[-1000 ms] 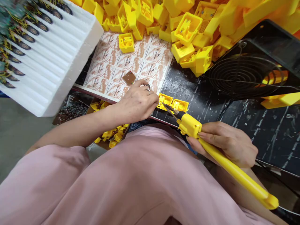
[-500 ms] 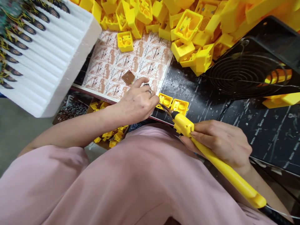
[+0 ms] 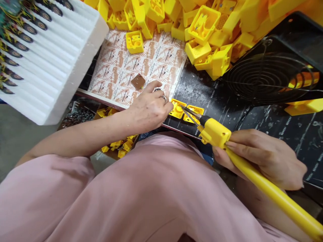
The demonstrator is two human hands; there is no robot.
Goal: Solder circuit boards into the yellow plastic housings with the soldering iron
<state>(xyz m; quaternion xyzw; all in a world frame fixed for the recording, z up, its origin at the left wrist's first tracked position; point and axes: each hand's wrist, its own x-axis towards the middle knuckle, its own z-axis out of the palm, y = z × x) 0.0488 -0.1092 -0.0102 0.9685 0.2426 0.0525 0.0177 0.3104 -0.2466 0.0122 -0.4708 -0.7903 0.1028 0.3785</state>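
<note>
Left hand: the left hand (image 3: 148,109) sits just left of middle with a ring (image 3: 164,98) on one finger, its fingers curled narrow. The fingertips (image 3: 171,106) reach the nearer of two small yellow plastic frames (image 3: 178,109); whether they grip it or only press on it, I cannot tell.

Right hand: at 4 o'clock, the right hand (image 3: 262,158) is closed around a yellow-handled soldering iron (image 3: 214,132), with the long handle running off toward 5 o'clock.

Iron tip: the thin metal tip (image 3: 189,113) points at the frames from just above them; contact cannot be told from this view.

Yellow frames: both lie side by side near the middle of the view, on a black printed bench mat (image 3: 202,88).

Foam tray: at 10 o'clock, a white polystyrene tray (image 3: 83,67) holds rows of dark round discs (image 3: 29,29) trailing yellow wires.

Cardboard box: at 8 o'clock, under the left forearm, a box (image 3: 111,155) holds loose yellow parts (image 3: 118,145).

Rest: at 12 to 1 o'clock, a heap of yellow plastic housings (image 3: 203,23) spills onto a printed paper sheet (image 3: 161,55), which carries a small brown square piece (image 3: 138,82). A black wire fan guard (image 3: 264,78) sits at 2 o'clock. A pink garment (image 3: 101,201) fills the lower view.
</note>
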